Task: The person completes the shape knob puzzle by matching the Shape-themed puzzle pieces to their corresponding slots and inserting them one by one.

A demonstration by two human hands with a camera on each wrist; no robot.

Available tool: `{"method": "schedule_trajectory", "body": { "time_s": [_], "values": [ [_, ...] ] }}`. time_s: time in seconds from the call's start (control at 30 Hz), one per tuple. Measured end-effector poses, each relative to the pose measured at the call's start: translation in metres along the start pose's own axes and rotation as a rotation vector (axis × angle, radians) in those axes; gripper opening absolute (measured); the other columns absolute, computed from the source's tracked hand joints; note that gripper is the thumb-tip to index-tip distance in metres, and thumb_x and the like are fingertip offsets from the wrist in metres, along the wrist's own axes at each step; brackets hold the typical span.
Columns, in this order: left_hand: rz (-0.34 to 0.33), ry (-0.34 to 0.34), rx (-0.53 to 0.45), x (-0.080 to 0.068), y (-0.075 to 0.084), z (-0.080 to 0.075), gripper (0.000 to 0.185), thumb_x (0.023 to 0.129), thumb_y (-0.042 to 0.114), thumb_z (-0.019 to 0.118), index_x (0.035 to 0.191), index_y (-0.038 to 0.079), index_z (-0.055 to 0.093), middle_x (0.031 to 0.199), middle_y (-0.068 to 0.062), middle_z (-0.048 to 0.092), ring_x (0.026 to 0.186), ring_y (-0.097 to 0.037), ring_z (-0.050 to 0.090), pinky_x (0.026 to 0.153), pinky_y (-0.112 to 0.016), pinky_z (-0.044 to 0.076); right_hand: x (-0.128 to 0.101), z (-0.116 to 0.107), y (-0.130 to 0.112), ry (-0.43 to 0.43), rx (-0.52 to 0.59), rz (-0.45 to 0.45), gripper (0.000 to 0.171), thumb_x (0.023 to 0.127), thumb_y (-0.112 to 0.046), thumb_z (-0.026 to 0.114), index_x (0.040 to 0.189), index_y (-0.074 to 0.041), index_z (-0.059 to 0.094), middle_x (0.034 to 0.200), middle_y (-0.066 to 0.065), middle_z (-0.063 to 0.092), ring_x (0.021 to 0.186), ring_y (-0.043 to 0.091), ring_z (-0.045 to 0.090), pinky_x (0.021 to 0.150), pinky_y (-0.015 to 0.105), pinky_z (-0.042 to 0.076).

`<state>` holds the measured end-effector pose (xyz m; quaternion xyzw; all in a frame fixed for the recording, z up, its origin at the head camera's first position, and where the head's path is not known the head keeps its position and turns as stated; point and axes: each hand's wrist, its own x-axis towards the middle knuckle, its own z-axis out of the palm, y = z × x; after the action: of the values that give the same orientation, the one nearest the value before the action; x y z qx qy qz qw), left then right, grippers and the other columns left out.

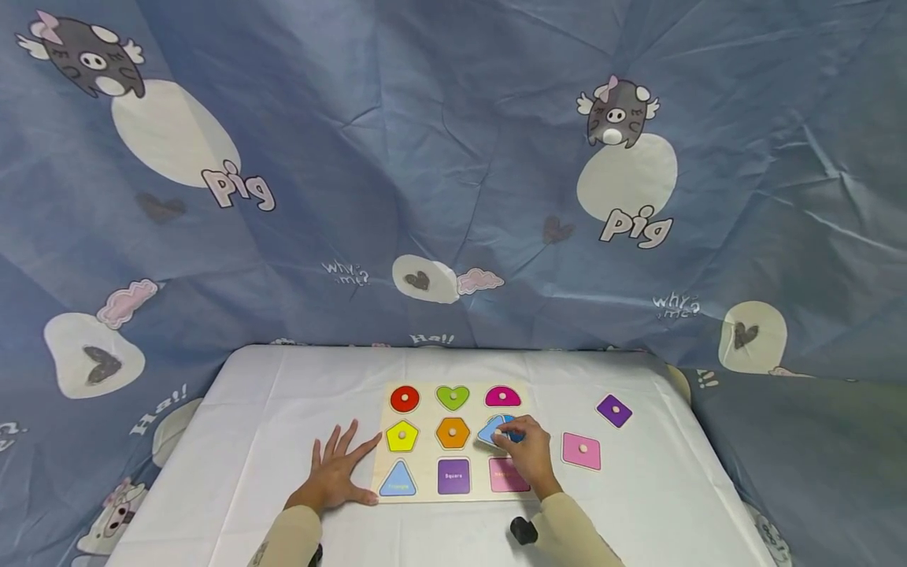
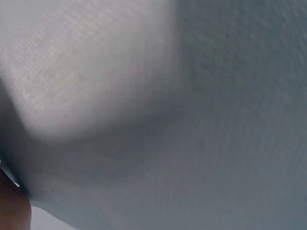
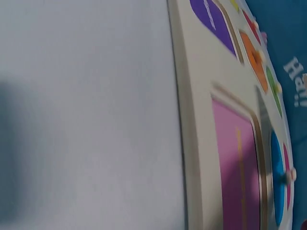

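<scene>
My right hand [image 1: 530, 450] pinches the small knob of a light blue triangle puzzle piece [image 1: 486, 433]. That piece is over the right side of a wooden shape puzzle board [image 1: 425, 455], partly overlapping a darker blue piece [image 3: 277, 177] seated there. Spread flat, my left hand [image 1: 336, 471] touches the board's left edge with thumb and index finger. The triangle recess [image 1: 398, 480], square recess [image 1: 453, 476] and pink recess [image 1: 501, 475] lie bare in the front row. Seated behind them are a yellow pentagon [image 1: 401, 441] and an orange hexagon [image 1: 452, 442].
Right of the board, a pink piece [image 1: 583, 462] and a purple piece [image 1: 611, 417] lie on the white tablecloth [image 1: 659, 504]. A red circle [image 1: 405, 390], green heart [image 1: 453, 405] and magenta half-round piece [image 1: 502, 402] fill the back row. A blue printed curtain [image 1: 453, 181] hangs behind.
</scene>
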<state>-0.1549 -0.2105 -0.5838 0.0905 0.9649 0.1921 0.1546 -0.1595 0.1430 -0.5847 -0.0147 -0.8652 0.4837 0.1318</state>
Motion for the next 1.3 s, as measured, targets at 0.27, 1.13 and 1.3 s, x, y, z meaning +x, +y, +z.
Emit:
{"method": "schedule_trajectory", "body": {
  "time_s": [0.27, 1.13, 1.3],
  "values": [
    [-0.01, -0.001, 0.0, 0.0, 0.001, -0.001, 0.108, 0.051, 0.057, 0.086, 0.145, 0.029, 0.042, 0.16, -0.018, 0.011, 0.144, -0.046, 0.002, 0.11, -0.066, -0.009, -0.012, 0.025, -0.019, -0.082, 0.012, 0.013, 0.012, 0.074, -0.015, 0.083, 0.082, -0.011, 0.075, 0.085, -0.003, 0.06, 0.084, 0.015, 0.055, 0.078, 0.03, 0.047],
    [0.018, 0.002, -0.011, 0.001, -0.003, 0.001, 0.108, 0.051, 0.062, 0.084, 0.145, 0.029, 0.042, 0.159, -0.02, 0.011, 0.143, -0.047, 0.001, 0.109, -0.068, -0.009, -0.036, 0.089, -0.059, -0.259, -0.021, -0.133, 0.01, 0.074, -0.016, 0.083, 0.081, -0.011, 0.078, 0.081, -0.011, 0.055, 0.081, 0.005, 0.051, 0.083, 0.039, 0.033],
    [0.014, 0.001, -0.006, 0.001, -0.002, 0.0, 0.107, 0.052, 0.063, 0.082, 0.144, 0.029, 0.042, 0.159, -0.02, 0.011, 0.143, -0.048, 0.001, 0.109, -0.068, -0.009, -0.04, 0.098, -0.064, -0.263, -0.05, -0.164, 0.01, 0.073, -0.017, 0.084, 0.079, -0.013, 0.078, 0.078, -0.012, 0.055, 0.074, 0.002, 0.047, 0.079, 0.035, 0.034]
  ]
}}
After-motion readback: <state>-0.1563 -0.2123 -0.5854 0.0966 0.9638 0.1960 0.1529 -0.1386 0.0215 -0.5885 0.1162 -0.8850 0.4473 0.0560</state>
